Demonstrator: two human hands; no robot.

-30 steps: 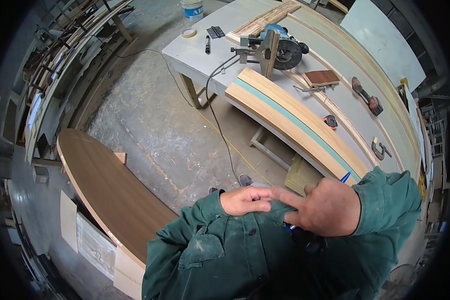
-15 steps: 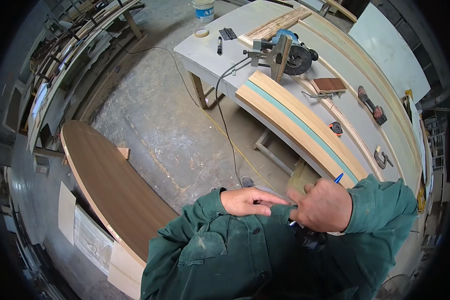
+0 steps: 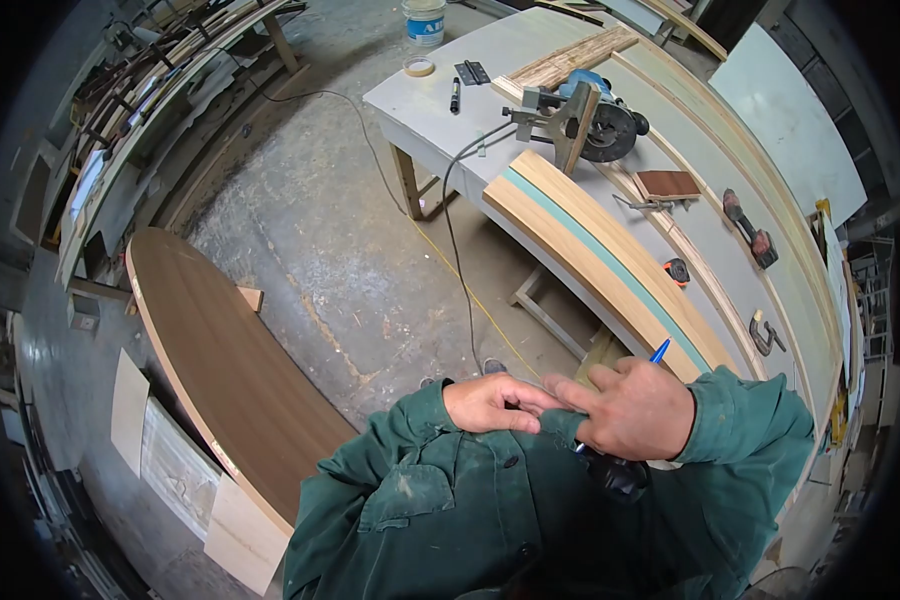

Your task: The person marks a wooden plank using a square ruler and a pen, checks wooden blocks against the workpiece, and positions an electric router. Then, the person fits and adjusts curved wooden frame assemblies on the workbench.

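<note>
My left hand (image 3: 495, 403) rests at the chest of the green jacket (image 3: 500, 490). Its thumb lies in front and its fingers run along a raised fold of the cloth, closed on it. My right hand (image 3: 638, 405) is closed around a blue pen (image 3: 661, 350), whose end sticks up above the knuckles. Its index finger points across toward my left hand's fingertips. A dark object (image 3: 620, 477) hangs on the jacket below my right hand; its kind is unclear.
A curved wooden panel with a green stripe (image 3: 595, 260) lies along the worktable (image 3: 410, 100). On the table are a circular saw (image 3: 605, 125), cordless drill (image 3: 750, 230), tape measure (image 3: 676, 271) and clamp (image 3: 765, 333). A dark curved board (image 3: 230, 350) stands left; cables cross the floor.
My right hand and the pen have shifted slightly left, toward my left hand. The index finger has extended further. The view has turned a little; my left hand has barely moved.
</note>
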